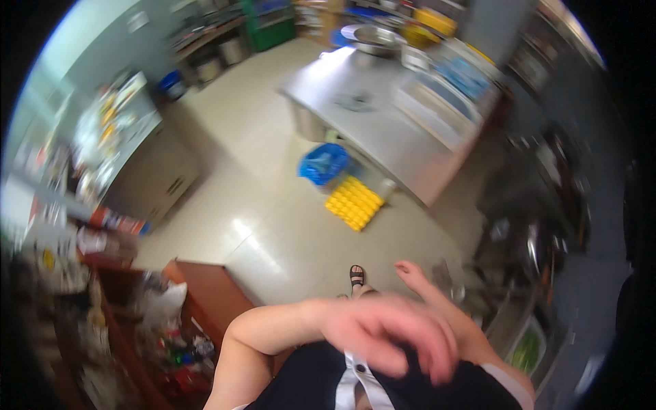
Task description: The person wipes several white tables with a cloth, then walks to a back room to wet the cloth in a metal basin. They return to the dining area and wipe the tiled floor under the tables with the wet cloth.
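Observation:
My left hand (pixel 392 330) is raised across my chest, blurred by motion. Its thumb and curled fingers are apart, and nothing shows between them. Lower down, on the far side of that forearm, my right hand (pixel 408 273) hangs over the floor near my sandalled foot (pixel 356 275). Its fingers are loosely bent; whether they close fully is too small to tell. Neither hand touches any object. Ahead on the floor lie a yellow egg tray (pixel 354 203) and a bin with a blue plastic liner (pixel 324 163).
A stainless steel table (pixel 379 123) holds a metal bowl (pixel 376 41) and a clear plastic container (pixel 435 110). At left are a cluttered counter (pixel 148 169) and an open reddish-brown cabinet (pixel 215 292). Dark, blurred kitchen equipment (pixel 523 246) lines the right side. Tiled floor (pixel 225 205) runs between them.

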`<state>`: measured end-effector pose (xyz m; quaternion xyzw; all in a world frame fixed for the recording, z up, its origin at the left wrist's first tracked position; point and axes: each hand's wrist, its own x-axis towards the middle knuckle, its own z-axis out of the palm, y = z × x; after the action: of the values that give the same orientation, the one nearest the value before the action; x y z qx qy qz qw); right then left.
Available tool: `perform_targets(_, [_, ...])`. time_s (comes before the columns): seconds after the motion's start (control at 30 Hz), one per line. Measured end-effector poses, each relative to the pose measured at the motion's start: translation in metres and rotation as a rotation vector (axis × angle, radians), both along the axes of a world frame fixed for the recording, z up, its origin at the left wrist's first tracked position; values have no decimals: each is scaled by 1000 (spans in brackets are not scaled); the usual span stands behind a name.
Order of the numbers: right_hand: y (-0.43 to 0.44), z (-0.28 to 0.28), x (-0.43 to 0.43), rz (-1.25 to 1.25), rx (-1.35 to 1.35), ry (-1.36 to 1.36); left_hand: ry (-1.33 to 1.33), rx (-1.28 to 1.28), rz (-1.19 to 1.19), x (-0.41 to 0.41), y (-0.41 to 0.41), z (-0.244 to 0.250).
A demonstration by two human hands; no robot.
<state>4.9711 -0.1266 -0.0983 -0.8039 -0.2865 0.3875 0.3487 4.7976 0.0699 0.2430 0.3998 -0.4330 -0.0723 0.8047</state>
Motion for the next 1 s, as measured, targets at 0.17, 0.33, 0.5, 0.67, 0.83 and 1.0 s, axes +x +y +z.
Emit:
perform_targets(0.17, [91,-56,18,212,-124,144,18,-390,-306,-15,5,44])
perform_targets(0.33, [120,-111,40,433,-425,77,232,-434,-120,-22,26,58])
perform_targets(0.5, [151,-110,61,219,-398,126,232,-532,-158,-4,50,51])
perform_targets(0.67, [138,-91,52,-106,-182,323,349,-579,-464,12,68,43])
perform_targets(0.83, [53,-74,-12,-288,-175,282,304,-677,-733,29,41,16])
perform_targets(1.0, [-113,-82,-66,-511,-339,201,467,-765,-1280,54,-19,23])
